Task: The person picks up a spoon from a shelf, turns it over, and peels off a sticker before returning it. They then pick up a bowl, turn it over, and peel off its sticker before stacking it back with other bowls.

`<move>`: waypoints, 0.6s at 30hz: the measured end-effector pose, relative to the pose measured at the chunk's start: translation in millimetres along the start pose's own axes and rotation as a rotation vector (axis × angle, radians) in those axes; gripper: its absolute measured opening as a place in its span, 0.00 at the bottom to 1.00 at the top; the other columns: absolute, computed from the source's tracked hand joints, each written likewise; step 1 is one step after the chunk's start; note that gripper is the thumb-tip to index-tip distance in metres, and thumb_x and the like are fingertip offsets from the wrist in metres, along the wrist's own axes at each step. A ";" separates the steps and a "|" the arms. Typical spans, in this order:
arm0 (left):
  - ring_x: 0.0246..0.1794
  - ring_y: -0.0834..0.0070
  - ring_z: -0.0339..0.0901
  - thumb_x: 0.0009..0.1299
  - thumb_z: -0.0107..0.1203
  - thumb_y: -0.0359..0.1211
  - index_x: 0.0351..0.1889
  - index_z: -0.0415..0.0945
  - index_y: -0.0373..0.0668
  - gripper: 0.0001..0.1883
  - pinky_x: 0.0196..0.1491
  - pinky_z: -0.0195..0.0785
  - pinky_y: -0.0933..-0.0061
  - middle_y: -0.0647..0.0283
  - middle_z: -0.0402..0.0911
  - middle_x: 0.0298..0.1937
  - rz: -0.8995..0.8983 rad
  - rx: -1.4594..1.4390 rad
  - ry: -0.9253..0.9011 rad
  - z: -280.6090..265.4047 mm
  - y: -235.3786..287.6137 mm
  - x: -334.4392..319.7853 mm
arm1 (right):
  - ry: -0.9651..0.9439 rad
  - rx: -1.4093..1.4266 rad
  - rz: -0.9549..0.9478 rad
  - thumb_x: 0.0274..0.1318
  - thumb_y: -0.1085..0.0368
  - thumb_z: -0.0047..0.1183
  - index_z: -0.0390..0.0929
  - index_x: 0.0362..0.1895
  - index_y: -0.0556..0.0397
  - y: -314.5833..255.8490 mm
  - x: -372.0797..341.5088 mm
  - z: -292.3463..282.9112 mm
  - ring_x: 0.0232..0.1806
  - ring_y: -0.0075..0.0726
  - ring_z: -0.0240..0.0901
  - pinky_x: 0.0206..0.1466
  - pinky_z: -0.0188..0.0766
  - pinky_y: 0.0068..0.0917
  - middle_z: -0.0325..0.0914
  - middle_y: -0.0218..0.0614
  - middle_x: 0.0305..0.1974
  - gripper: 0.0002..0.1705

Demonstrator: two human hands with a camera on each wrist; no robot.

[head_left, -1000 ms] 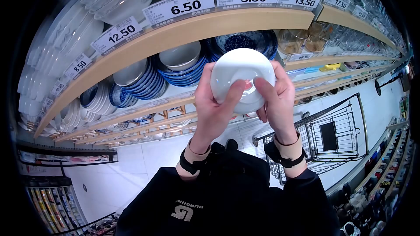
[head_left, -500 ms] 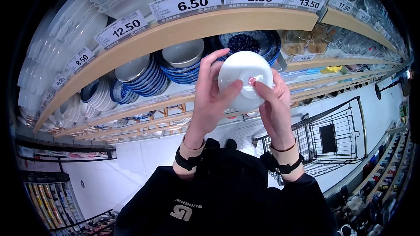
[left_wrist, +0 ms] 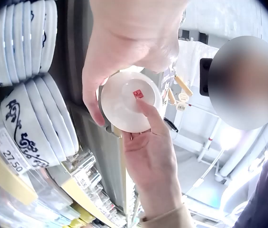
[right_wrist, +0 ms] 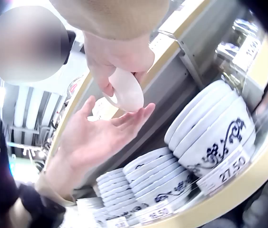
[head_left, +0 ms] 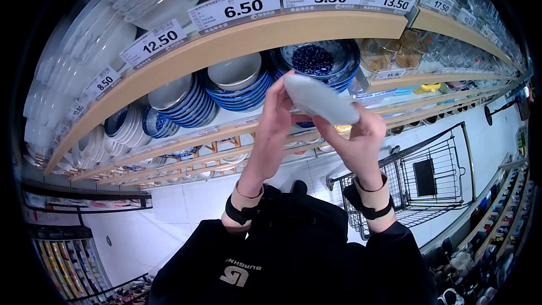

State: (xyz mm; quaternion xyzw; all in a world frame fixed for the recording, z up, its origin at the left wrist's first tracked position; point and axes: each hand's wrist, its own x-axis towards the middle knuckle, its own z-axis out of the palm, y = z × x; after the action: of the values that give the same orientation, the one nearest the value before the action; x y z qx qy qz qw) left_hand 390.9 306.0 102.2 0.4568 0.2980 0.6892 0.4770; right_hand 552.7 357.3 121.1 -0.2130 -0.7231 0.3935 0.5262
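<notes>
A small white dish (head_left: 322, 99) is held up in front of the shelves, tilted nearly edge-on in the head view. My right hand (head_left: 360, 141) pinches it at the right edge. In the left wrist view, the thumb of that hand lies on the dish's underside by a red mark (left_wrist: 138, 94). My left hand (head_left: 272, 133) is at the opposite edge; the right wrist view shows its palm spread and fingertips right at the dish's rim. Behind the dish are stacked blue-rimmed bowls (head_left: 234, 73) and a blue-patterned bowl (head_left: 316, 59).
A wooden shelf edge (head_left: 254, 34) with price tags runs above the hands, bearing white dishware (head_left: 96, 39). Glassware (head_left: 415, 48) stands to the right. A black wire shopping cart (head_left: 432, 175) is on the floor at right. Patterned bowls (right_wrist: 214, 137) sit on another shelf.
The dish has turned from showing its round underside to nearly edge-on. My left thumb has come off the underside and the left fingers have straightened; the right hand keeps its pinch.
</notes>
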 end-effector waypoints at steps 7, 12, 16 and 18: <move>0.73 0.52 0.64 0.67 0.41 0.73 0.79 0.43 0.44 0.55 0.73 0.61 0.53 0.42 0.59 0.74 -0.091 -0.074 -0.033 16.7 7.2 -1.3 | -0.215 -0.491 -0.570 0.37 0.70 0.64 0.88 0.39 0.45 -2.9 12.9 1.2 0.52 0.35 0.80 0.59 0.75 0.37 0.86 0.26 0.47 0.18; 0.72 0.52 0.65 0.73 0.38 0.63 0.78 0.45 0.42 0.45 0.71 0.63 0.53 0.44 0.60 0.74 -0.116 -0.173 0.093 27.7 13.9 -4.2 | -0.192 -0.582 -0.524 0.35 0.67 0.68 0.87 0.43 0.44 -9.6 13.3 -0.4 0.59 0.40 0.75 0.62 0.72 0.38 0.82 0.27 0.56 0.23; 0.69 0.62 0.69 0.80 0.36 0.52 0.77 0.50 0.44 0.33 0.68 0.64 0.59 0.54 0.68 0.70 -0.096 -0.313 0.111 21.8 16.7 -9.1 | 0.000 -0.423 -0.396 0.32 0.66 0.72 0.87 0.44 0.44 -7.8 8.7 1.4 0.61 0.45 0.72 0.61 0.70 0.38 0.80 0.32 0.59 0.25; 0.67 0.63 0.71 0.80 0.32 0.55 0.76 0.54 0.44 0.34 0.66 0.66 0.60 0.55 0.70 0.69 -0.154 -0.363 0.150 19.7 16.8 -4.5 | 0.021 -0.372 -0.397 0.32 0.66 0.73 0.87 0.42 0.44 -1.4 8.7 0.1 0.61 0.46 0.72 0.60 0.70 0.38 0.82 0.34 0.56 0.23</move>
State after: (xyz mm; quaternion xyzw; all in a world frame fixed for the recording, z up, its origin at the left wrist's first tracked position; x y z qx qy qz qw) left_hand 403.0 295.2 122.9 0.2869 0.2377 0.7250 0.5793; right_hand 549.7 362.7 127.4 -0.1642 -0.8051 0.1407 0.5523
